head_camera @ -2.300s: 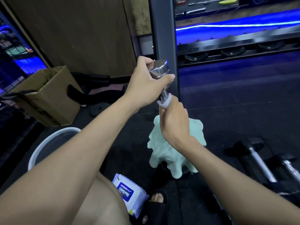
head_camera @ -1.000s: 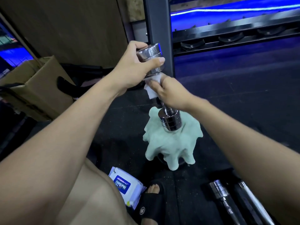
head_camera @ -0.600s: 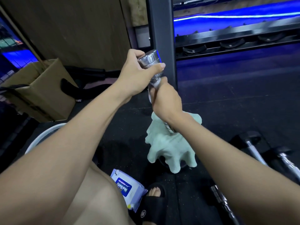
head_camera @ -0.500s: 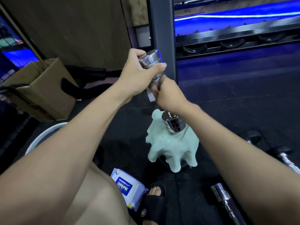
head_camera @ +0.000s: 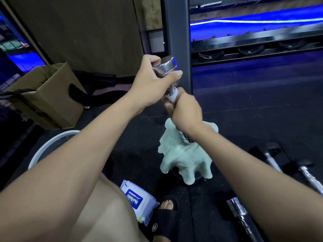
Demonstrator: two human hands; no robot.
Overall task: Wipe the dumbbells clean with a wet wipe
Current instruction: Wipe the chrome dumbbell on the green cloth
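Observation:
I hold a small chrome dumbbell (head_camera: 166, 68) upright in front of me. My left hand (head_camera: 152, 84) grips its upper head. My right hand (head_camera: 186, 109) is wrapped round the handle just below, with a white wet wipe (head_camera: 173, 96) showing between fingers and bar. The lower head (head_camera: 186, 137) peeks out under my right wrist. A pack of wet wipes (head_camera: 138, 199) lies on the floor by my foot.
A pale green cloth (head_camera: 185, 159) is draped over something on the black floor. More chrome dumbbells (head_camera: 272, 161) lie at the right. A white bucket (head_camera: 52, 145) and a cardboard box (head_camera: 47, 95) are at the left, a dark rack post (head_camera: 178, 41) ahead.
My right hand with the wipe has slid up and down the handle and now covers most of it. My left hand has kept its grip on the upper head.

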